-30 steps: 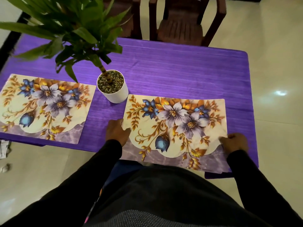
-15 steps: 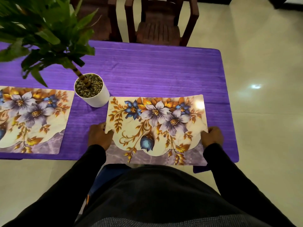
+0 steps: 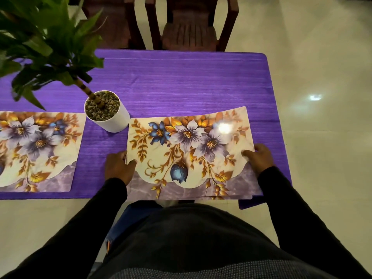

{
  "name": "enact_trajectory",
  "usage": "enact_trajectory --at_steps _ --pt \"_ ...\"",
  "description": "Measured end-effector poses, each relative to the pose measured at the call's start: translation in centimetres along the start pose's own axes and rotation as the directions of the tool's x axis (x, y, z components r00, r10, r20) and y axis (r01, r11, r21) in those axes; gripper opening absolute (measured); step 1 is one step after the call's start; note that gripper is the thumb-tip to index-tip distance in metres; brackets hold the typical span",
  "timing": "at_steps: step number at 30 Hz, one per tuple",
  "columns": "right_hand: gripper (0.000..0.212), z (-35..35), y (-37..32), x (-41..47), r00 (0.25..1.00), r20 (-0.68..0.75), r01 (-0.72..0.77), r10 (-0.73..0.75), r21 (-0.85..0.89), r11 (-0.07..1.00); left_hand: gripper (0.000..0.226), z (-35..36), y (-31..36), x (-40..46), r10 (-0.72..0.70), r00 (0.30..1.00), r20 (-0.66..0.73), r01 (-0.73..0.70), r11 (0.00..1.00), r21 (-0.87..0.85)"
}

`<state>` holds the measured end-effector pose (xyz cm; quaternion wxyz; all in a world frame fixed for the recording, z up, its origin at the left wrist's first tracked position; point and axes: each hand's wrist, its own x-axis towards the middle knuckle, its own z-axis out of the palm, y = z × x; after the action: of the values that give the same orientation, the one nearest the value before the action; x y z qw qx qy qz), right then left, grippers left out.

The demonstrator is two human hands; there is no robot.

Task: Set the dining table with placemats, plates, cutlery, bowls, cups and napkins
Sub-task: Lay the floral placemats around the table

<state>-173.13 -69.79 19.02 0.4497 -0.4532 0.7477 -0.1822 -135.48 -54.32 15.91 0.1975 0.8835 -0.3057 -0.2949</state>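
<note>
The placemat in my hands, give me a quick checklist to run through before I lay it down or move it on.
1. Grip on both sides: ok. The left hand grips the left edge of the held placemat and the right hand grips the right edge.
2. Mat flat: not ok. Its far edge curves upward.
3. One mat only: cannot tell. Layered edges show at the near right corner, perhaps a stack.
4. Clearance from the white plant pot: ok, beside the far left corner, apart.
5. Placement on the purple table: not ok. The near edge overhangs.
6. Other placemat: ok, lying flat.
</note>
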Motion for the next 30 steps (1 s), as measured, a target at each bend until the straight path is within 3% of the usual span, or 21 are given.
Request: enact_trajectory --at_steps 2,8,14,17,20,23,25,26,28,29,30 --pt "0.026 -0.6 -0.2 0.2 0.992 0.122 0.026 -0.031 0.043 0.999 0.031 0.0 0.3 -0.2 -0.008 1.000 -0.013 0.009 1.000 0.014" --pt "0.033 -3.6 -0.7 2.1 0.972 0.220 0.024 -0.080 0.249 0.968 0.036 0.2 0.3 0.1 0.004 0.994 -0.108 0.003 0.998 0.068" --pt "0.030 -8.1 -3.5 2.0 0.952 0.246 0.042 -0.180 0.477 0.878 0.032 -0.9 5.2 -1.0 -0.036 0.999 0.003 0.036 0.959 -0.282" --pt "0.030 -9.5 -4.8 2.5 0.957 0.209 0.081 -0.200 0.472 0.878 0.028 -2.2 7.7 -1.4 0.040 0.999 0.015 -0.028 0.875 -0.483" --pt "0.028 -10.3 -6.0 2.7 0.961 0.159 0.126 -0.228 0.482 0.867 0.025 -3.9 9.7 -1.1 0.186 0.982 -0.002 -0.157 0.822 -0.548" --pt "0.030 -11.1 -6.6 2.8 0.963 0.084 0.169 -0.255 0.550 0.818 0.042 -5.0 10.9 -0.4 0.119 0.992 0.039 -0.054 0.689 -0.722" --pt "0.035 -11.4 -6.6 3.2 0.971 0.024 0.177 -0.239 0.603 0.778 0.035 -4.7 10.5 -0.2 0.028 0.997 0.077 0.048 0.568 -0.822" --pt "0.037 -11.4 -6.6 3.3 0.974 0.004 0.173 -0.225 0.627 0.760 0.029 -4.0 9.9 -0.5 -0.014 0.996 0.091 0.083 0.578 -0.812" --pt "0.037 -11.1 -6.1 3.5 0.981 0.000 0.148 -0.196 0.656 0.740 0.014 -2.1 7.0 -1.5 -0.010 1.000 0.000 0.008 0.813 -0.582" --pt "0.036 -10.8 -5.8 3.5 0.983 0.000 0.137 -0.184 0.665 0.734 0.016 -1.2 5.6 -2.7 0.110 0.993 -0.044 -0.119 0.923 -0.365" --pt "0.035 -10.5 -5.5 3.6 0.986 -0.003 0.127 -0.169 0.674 0.728 0.028 -0.1 3.6 -3.6 0.280 0.960 -0.034 -0.281 0.946 -0.159"
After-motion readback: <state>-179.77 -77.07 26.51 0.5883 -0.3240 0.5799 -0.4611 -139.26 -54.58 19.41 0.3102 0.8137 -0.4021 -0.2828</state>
